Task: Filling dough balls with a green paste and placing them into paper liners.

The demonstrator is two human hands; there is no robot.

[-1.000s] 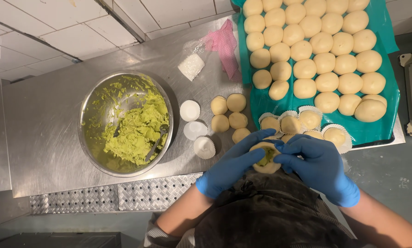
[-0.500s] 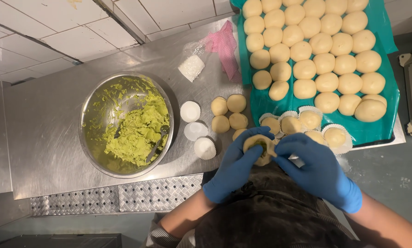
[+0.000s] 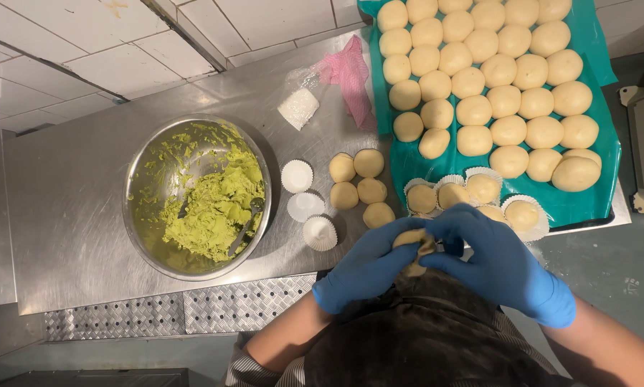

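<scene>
Both my hands wear blue gloves and meet over the counter's front edge. My left hand point(image 3: 365, 266) cups a pale dough piece point(image 3: 414, 244) from below and the left. My right hand point(image 3: 494, 258) pinches the same dough from above and the right, fingers curled over its top. No green filling shows on the dough. Just behind my hands stand filled dough balls in white paper cups point(image 3: 483, 188) on the teal sheet point(image 3: 594, 179).
A steel bowl point(image 3: 143, 236) with green paste point(image 3: 218, 208) and a spoon sits at the left. Three empty paper cups point(image 3: 306, 206) and several bare dough balls point(image 3: 358, 183) lie mid-counter. Rows of dough balls point(image 3: 494, 72) cover the teal sheet. A pink cloth point(image 3: 347, 75) lies behind.
The green filling seen in the open dough a second ago is now covered. My fingers have closed the dough around it and my hands stay in about the same place.
</scene>
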